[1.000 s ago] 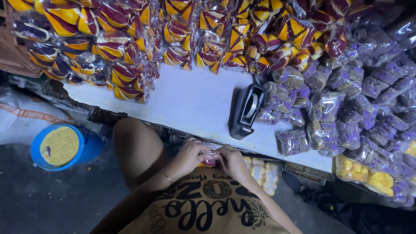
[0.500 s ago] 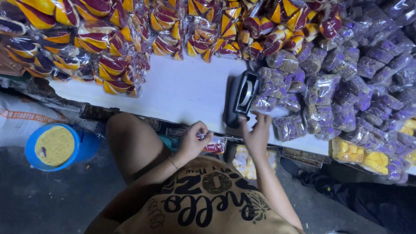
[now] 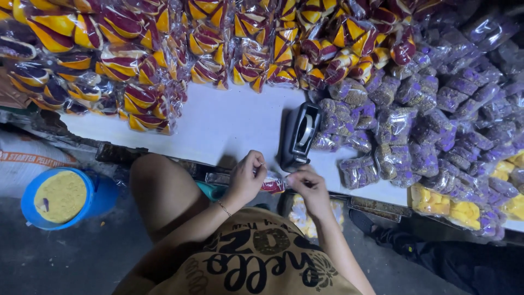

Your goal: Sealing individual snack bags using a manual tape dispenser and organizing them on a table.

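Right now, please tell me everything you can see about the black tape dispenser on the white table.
The black tape dispenser looks like glossy hard plastic, long and narrow, with a hollow middle where a pale roll sits. It rests on the white table near the front edge, its length running away from the person. Clear bags of purple sweets press against its far side. Neither hand touches it: the right hand is just below its near end, the left hand further aside.
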